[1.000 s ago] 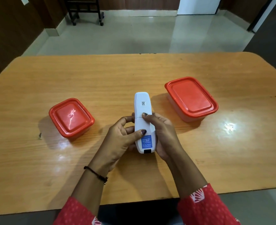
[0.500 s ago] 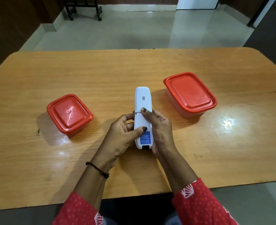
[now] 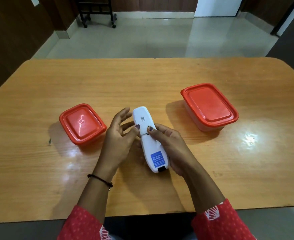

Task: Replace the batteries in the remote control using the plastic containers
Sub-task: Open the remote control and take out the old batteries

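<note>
The right hand [image 3: 170, 148] grips the lower half of a slim white plastic remote control [image 3: 148, 144], held back-side up over the near middle of the glossy wooden surface [image 3: 160, 80], with its fingers curled beneath and its thumb tip at the battery-cover seam. The left hand [image 3: 120, 141] is loosely spread beside the remote's left edge, its thumb tip touching the cover. A small red-lidded plastic container [image 3: 82, 124] sits near on the left, and a larger red-lidded plastic container [image 3: 209, 106] sits farther off to the right.

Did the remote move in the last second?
Yes: the remote turned; its far end swung toward the small container, away from the large container.
</note>
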The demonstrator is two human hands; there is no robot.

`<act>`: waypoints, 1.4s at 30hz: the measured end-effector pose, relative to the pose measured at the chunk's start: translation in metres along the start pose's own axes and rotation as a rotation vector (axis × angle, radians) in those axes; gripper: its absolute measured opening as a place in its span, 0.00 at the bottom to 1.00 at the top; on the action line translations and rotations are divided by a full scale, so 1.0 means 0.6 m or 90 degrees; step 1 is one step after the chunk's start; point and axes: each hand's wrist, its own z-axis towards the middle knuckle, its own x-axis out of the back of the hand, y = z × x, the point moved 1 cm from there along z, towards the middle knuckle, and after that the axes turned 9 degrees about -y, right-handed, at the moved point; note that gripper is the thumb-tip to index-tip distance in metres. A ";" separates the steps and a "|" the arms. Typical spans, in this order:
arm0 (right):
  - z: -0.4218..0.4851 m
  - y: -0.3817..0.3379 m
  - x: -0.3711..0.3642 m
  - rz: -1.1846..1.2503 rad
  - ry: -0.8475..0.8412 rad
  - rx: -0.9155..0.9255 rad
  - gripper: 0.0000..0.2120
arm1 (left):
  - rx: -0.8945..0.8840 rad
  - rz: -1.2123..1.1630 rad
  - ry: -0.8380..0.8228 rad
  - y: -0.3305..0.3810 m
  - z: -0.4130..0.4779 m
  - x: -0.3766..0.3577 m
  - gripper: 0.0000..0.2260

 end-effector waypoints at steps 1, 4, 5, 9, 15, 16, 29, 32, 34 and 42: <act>-0.001 -0.002 -0.002 -0.017 -0.006 -0.016 0.13 | 0.005 0.000 -0.034 -0.001 0.000 -0.001 0.26; -0.007 -0.011 0.000 -0.126 -0.027 -0.011 0.14 | 0.004 0.011 -0.113 0.001 -0.003 0.002 0.31; -0.010 -0.015 0.002 -0.159 -0.043 -0.005 0.15 | -0.003 0.050 -0.138 0.003 -0.004 0.005 0.33; -0.019 -0.029 0.020 -0.295 -0.095 -0.006 0.21 | -0.062 0.400 -0.219 0.007 -0.008 0.015 0.35; -0.027 -0.032 0.052 -0.426 -0.082 -0.029 0.24 | -0.081 0.516 -0.225 0.009 -0.010 0.021 0.24; -0.029 -0.035 0.057 -0.420 -0.083 -0.027 0.22 | -0.064 0.501 -0.229 0.010 -0.012 0.023 0.23; -0.009 -0.020 0.058 0.029 -0.094 0.178 0.32 | 0.017 0.234 -0.145 0.005 -0.009 -0.006 0.20; -0.003 -0.020 0.054 0.069 -0.063 0.188 0.29 | -0.001 0.205 -0.147 0.006 -0.011 -0.019 0.21; -0.001 -0.019 0.055 0.072 -0.048 0.183 0.22 | 0.014 0.193 -0.163 0.008 -0.011 -0.021 0.19; 0.006 -0.008 0.055 0.028 -0.001 0.125 0.20 | 0.103 0.040 -0.184 0.022 -0.016 -0.015 0.15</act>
